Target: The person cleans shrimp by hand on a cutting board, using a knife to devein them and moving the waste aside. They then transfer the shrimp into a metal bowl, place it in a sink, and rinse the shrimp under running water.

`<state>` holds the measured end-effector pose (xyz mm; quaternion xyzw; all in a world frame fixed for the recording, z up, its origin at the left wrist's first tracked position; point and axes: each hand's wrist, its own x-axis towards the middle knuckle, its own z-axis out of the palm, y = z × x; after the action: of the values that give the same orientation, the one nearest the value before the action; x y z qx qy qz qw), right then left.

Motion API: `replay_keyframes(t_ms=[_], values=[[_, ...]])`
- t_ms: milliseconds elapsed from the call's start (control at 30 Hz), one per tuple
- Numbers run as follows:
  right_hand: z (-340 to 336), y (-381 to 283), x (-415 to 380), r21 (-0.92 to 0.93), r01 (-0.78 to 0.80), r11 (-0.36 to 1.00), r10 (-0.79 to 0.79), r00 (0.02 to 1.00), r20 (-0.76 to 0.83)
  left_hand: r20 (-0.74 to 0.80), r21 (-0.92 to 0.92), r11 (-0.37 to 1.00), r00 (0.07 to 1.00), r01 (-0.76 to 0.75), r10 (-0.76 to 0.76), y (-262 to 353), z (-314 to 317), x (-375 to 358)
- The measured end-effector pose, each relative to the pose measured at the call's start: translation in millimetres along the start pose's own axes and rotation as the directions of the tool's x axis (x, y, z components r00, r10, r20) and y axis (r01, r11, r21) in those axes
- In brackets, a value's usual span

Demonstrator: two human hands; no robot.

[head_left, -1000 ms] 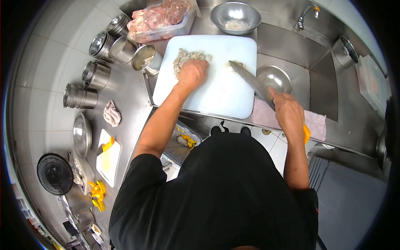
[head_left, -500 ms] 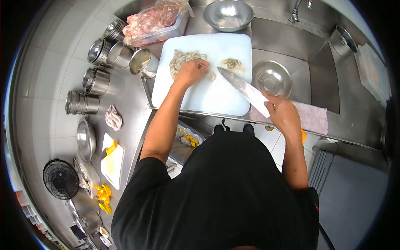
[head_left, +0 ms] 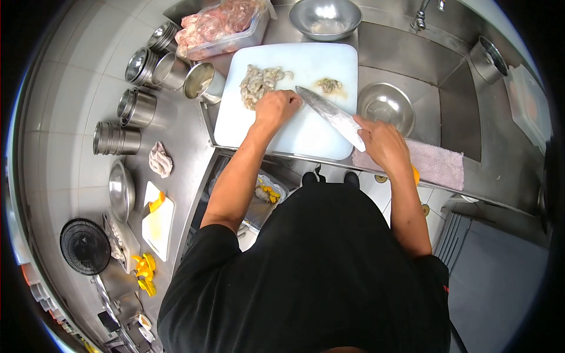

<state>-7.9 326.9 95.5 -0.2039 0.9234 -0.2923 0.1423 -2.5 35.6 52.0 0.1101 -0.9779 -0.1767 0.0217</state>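
On the white cutting board (head_left: 282,132) lies a pile of raw, grey, peeled shrimp (head_left: 257,83) at the left. A smaller heap of darker wet scraps (head_left: 329,86) sits at the board's right. My left hand (head_left: 277,108) is closed, its fingertips pressed down at the board's middle on a shrimp that they mostly cover. In my right hand (head_left: 382,141) is the handle of a large kitchen knife (head_left: 332,115). Its wide blade slants up and left over the board, the tip beside my left fingertips.
A metal bowl (head_left: 325,17) and a tub of bagged raw meat (head_left: 226,38) stand behind the board. Right is a sink with a bowl (head_left: 386,109) and a pink towel (head_left: 438,165) along its front edge. Steel cups (head_left: 202,82) and a smaller board (head_left: 159,226) are at left.
My left hand has come down and right onto the loose shrimp, its fingers closing over it. The knife has shifted left and up, bringing its tip close to those fingers.
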Motion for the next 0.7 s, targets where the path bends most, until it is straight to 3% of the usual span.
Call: replay_keyframes(t_ms=[567, 700], values=[[0.1, 13.3, -69.1, -0.071, 0.025, 0.997, -0.025, 1.0, 0.002, -0.059, -0.143, 0.984, 0.992, 0.104, -0.113, 0.4, 19.2, -0.4], [-6.4, 12.8, -66.8, -0.099, 0.011, 0.995, -0.014, 0.999, -0.037, 0.027, -0.196, 0.967, 0.987, 0.161, -0.158, 0.0, 14.5, 3.2]])
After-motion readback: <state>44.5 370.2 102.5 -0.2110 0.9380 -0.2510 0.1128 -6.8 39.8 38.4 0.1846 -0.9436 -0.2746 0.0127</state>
